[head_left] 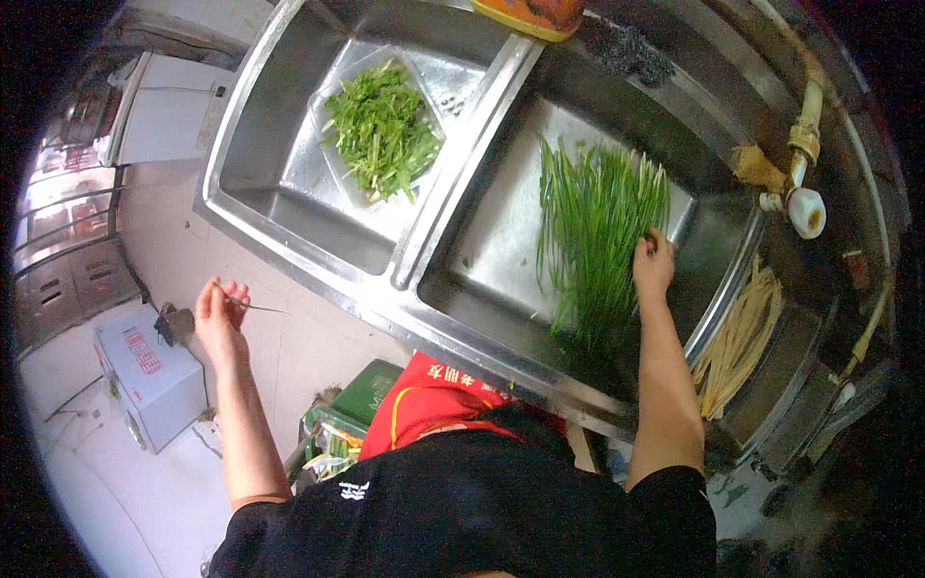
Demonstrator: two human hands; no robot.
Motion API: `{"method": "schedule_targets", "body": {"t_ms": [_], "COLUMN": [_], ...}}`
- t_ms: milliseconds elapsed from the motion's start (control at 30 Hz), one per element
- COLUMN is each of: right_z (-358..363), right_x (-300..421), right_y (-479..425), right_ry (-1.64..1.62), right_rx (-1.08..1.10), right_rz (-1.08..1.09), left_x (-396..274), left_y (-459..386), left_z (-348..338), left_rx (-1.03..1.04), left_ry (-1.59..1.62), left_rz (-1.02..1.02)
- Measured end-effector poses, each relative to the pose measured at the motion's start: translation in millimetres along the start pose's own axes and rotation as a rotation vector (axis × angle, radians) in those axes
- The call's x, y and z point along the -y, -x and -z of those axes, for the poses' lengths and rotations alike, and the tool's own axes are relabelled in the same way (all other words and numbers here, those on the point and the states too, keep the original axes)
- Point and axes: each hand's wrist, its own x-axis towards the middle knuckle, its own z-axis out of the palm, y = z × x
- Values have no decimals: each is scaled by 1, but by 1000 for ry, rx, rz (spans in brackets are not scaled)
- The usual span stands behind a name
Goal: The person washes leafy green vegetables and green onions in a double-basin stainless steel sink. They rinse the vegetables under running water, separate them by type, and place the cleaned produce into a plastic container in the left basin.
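Note:
A thick bunch of garlic chives lies spread in the right basin of a stainless steel double sink. My right hand is at the right side of the bunch, fingers curled against the blades; whether it pinches any is hidden. Out to the left, beyond the sink's front rim, my left hand is raised over the floor. Its fingertips pinch a thin, dark strand, seemingly a single blade. In the left basin, a clear plastic tray holds cut leafy greens.
A tap juts over the sink's right end, near yellowish strips in a round vessel. An orange container stands on the divider's far end. Below the front rim is a green bin; a white carton sits at left.

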Motion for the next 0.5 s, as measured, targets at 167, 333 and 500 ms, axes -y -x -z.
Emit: {"method": "schedule_targets", "body": {"t_ms": [167,333,500], "right_z": [-22,-87,-78], "right_x": [64,96,64], "right_y": [-56,-63,-84], "right_ry": [267,430,505], "right_rx": [26,99,236], "right_rz": [310,149,75], "left_x": [123,105,29], "left_y": [-42,-23,-1], "left_z": [20,-1,-36], "left_rx": [104,201,188], "left_ry": [-204,-430,-358], "left_rz": [287,128,-431]}}
